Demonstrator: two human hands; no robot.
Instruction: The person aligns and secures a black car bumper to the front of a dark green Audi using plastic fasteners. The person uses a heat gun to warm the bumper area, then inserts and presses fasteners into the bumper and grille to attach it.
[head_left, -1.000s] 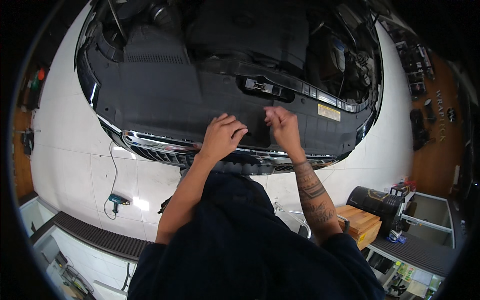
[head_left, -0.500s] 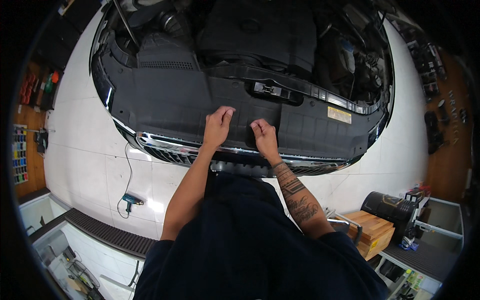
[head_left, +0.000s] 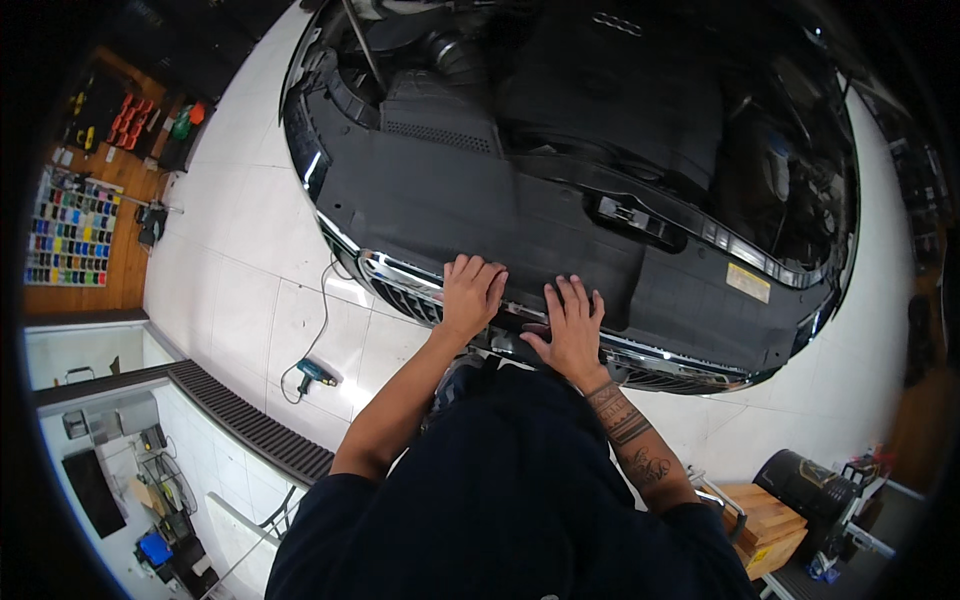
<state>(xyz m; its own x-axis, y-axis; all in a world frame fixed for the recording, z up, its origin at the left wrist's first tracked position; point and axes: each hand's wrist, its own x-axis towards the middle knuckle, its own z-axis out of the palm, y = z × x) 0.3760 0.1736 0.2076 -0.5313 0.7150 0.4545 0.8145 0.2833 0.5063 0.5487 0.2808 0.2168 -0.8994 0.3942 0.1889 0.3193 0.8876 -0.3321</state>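
A car's front end stands before me with its engine bay exposed. Across the front lies a black plastic cover, and a chrome-trimmed grille runs below its edge. My left hand rests on the cover's front edge beside the chrome, palm down, fingers a little bent and apart. To the right, my right hand lies on the same edge, fingers spread and thumb out to the left. Neither hand shows anything held. The hood latch sits in a recess beyond the right hand.
A heat gun with its cord lies on the pale tiled floor at left. Nearer stands a workbench edge. A wooden box and a black drum are at lower right. A prop rod rises at far left.
Both hands were closed in pinches above the cover; now they are opened out and lie on its front edge, nearer my body. My view has turned, shifting the car to the right.
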